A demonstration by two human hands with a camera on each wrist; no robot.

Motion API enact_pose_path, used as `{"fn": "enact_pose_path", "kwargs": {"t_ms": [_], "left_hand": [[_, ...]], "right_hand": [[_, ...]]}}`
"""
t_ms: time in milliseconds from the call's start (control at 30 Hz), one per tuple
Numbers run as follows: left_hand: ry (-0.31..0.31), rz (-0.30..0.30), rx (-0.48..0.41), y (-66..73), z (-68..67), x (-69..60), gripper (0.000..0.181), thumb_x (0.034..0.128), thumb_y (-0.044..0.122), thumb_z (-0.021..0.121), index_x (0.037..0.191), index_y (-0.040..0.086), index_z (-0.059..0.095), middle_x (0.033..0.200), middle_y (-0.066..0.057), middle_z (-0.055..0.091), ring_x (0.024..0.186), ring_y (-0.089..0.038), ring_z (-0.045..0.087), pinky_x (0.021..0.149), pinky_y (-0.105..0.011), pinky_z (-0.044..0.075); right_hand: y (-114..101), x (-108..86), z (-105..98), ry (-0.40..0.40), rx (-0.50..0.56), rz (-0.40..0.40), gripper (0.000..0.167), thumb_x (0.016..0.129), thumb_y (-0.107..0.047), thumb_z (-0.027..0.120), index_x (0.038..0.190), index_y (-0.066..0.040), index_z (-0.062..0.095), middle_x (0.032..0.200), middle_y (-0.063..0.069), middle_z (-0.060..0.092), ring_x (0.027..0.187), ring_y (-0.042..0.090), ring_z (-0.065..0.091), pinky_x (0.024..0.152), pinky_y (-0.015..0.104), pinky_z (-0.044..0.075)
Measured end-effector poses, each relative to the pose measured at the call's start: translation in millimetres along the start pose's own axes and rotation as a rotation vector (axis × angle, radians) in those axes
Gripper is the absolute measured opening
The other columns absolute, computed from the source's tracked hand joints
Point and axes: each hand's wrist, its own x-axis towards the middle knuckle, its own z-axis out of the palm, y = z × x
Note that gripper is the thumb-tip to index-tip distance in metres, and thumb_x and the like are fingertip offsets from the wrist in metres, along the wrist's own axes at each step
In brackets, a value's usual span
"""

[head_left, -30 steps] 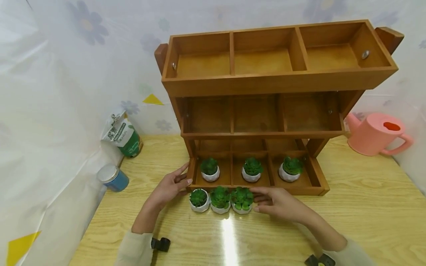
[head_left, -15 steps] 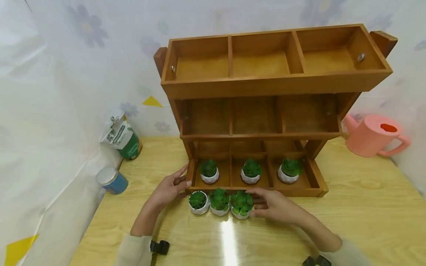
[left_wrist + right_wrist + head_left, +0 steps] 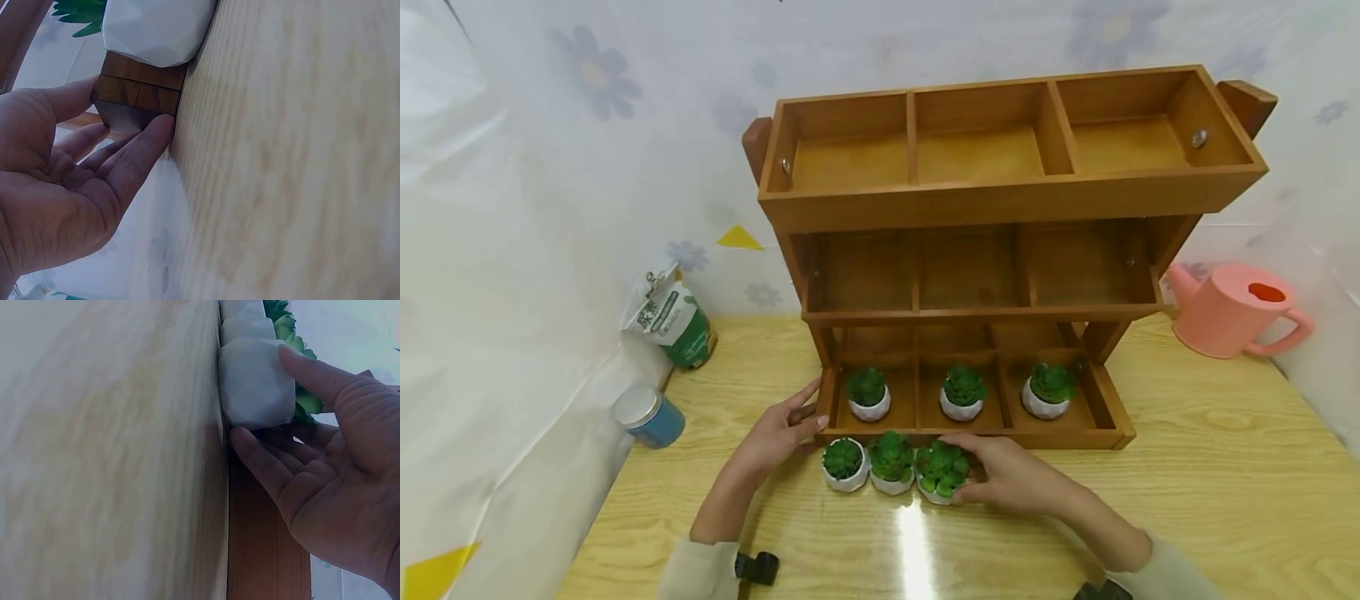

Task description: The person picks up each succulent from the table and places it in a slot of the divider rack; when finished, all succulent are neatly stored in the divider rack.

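Observation:
In the head view, three small potted succulents stand in a row on the table against the front of a wooden shelf: the left succulent [image 3: 842, 465], the middle succulent [image 3: 892, 462] and the right succulent [image 3: 942, 472]. My right hand [image 3: 1018, 477] holds the right one, thumb on the near side of its white faceted pot [image 3: 256, 381], fingers round the other side. With my left hand [image 3: 778, 433] I grip the front left corner of the shelf's bottom tray [image 3: 140, 87], thumb and fingertips on the wood. Three more succulents sit inside that tray, one per compartment, including the centre one [image 3: 962, 392].
Above the bottom tray, the wooden shelf [image 3: 1000, 200] has two more tiers, each split into three compartments. A pink watering can [image 3: 1232, 312] stands to the right. At left are a green-and-white pouch [image 3: 677, 325] and a blue jar with a silver lid [image 3: 651, 417].
My right hand has closed in on the right succulent, its thumb now against the pot. The left hand stays at the tray corner. The head view has shifted slightly.

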Motion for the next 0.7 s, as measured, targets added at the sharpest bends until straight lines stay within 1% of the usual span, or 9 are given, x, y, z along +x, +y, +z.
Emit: {"fn": "enact_pose_path", "kwargs": {"t_ms": [167,300,400,533,700], "left_hand": [[-0.001,0.000,-0.013,-1.0,0.2,0.7,0.066,0.1023,0.020,0.062,0.159,0.034,0.032,0.159,-0.020,0.042,0.141,-0.037,0.049,0.097,-0.047,0.057],[0.002,0.000,-0.011,-1.4,-0.6,0.8,0.066,0.1021,0.021,0.062,0.159,0.033,0.032,0.159,-0.020,0.041,0.140,-0.038,0.050,0.096,-0.047,0.058],[0.003,0.002,-0.003,-1.5,-0.7,0.4,0.066,0.1023,0.021,0.062,0.159,0.034,0.032,0.159,-0.021,0.040,0.141,-0.038,0.049,0.096,-0.047,0.058],[0.002,0.003,0.004,-1.8,-0.2,0.2,0.066,0.1025,0.021,0.062,0.159,0.035,0.032,0.160,-0.020,0.039,0.142,-0.038,0.047,0.097,-0.047,0.057],[0.002,0.003,0.014,-1.5,-0.6,-0.3,0.066,0.1025,0.023,0.062,0.159,0.035,0.032,0.160,-0.021,0.038,0.142,-0.039,0.047,0.097,-0.048,0.057]], "right_hand": [[-4.7,1.1,0.9,0.010,-0.043,0.007,0.080,0.085,-0.046,0.081,0.150,-0.013,0.049,0.129,0.003,0.069,0.102,0.005,0.065,0.085,0.028,0.056],[-7.6,1.5,2.8,0.020,-0.066,0.032,0.079,0.083,-0.044,0.083,0.148,-0.013,0.050,0.130,0.003,0.068,0.111,0.014,0.067,0.094,0.037,0.056],[-8.9,1.3,2.5,0.034,-0.082,0.025,0.077,0.082,-0.044,0.084,0.145,-0.012,0.052,0.131,0.005,0.068,0.116,0.022,0.066,0.097,0.043,0.055],[-9.9,0.8,1.8,0.042,-0.087,0.013,0.076,0.083,-0.045,0.083,0.144,-0.011,0.052,0.129,0.005,0.069,0.115,0.021,0.067,0.094,0.041,0.056],[-9.8,-1.1,2.2,0.049,-0.078,0.031,0.075,0.083,-0.045,0.083,0.144,-0.012,0.053,0.128,0.003,0.069,0.115,0.019,0.067,0.095,0.040,0.056]]}}
